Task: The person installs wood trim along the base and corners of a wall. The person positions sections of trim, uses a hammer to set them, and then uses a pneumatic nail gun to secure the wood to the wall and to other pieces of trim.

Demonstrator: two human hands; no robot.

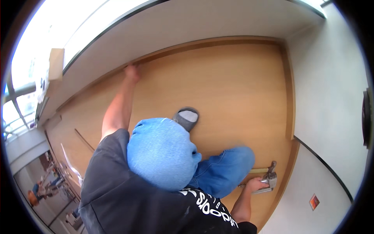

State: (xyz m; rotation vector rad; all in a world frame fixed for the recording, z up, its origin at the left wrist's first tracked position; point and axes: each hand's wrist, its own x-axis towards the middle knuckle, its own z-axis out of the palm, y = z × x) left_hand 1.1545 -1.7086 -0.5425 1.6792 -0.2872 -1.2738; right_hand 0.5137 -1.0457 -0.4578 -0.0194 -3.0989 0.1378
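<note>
My left arm stretches to the long wall, where my left hand (133, 73) touches the wooden baseboard (187, 47) near its top edge. Motion blurs the fingers of that hand, so how they lie cannot be made out. Low on the right, my right hand (255, 184) is closed around the grip of a silver nail gun (269, 181), held close to the floor. Right beside it lies a claw hammer (271, 167) with a light handle, partly hidden by my hand and knee.
Wood-look flooring (241, 89) spreads between pale walls, with baseboard (288, 93) along the right wall too. A thin strip (83, 139) and white plastic (70, 162) lie at left. A cardboard box (56, 64) sits on the window ledge. More clutter (54, 175) appears far left.
</note>
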